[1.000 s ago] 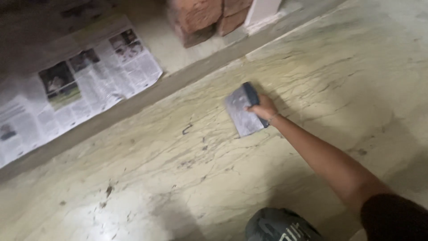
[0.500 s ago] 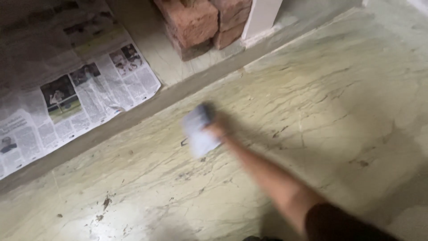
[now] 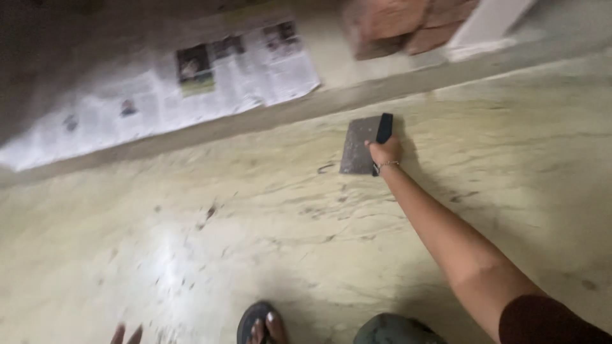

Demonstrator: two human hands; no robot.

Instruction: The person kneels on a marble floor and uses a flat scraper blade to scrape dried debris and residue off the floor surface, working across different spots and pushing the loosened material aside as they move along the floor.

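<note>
Head view: right hand (image 3: 386,151) clamped on dark handle of flat scraper (image 3: 359,144), blade flat on marble floor (image 3: 255,242), long axis pointing away toward newspaper (image 3: 159,102); left hand (image 3: 124,334) far off, fingers apart, empty.

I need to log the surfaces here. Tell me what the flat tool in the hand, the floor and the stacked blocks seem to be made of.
Flat tool: dull grey blade, probably metal, with a dark handle, likely plastic or rubber, held in the right hand. Floor: pale polished stone, seemingly marble, with dark veins and a soft sheen. Stacked blocks: reddish and rough, probably fired clay bricks, though blurred.
</note>
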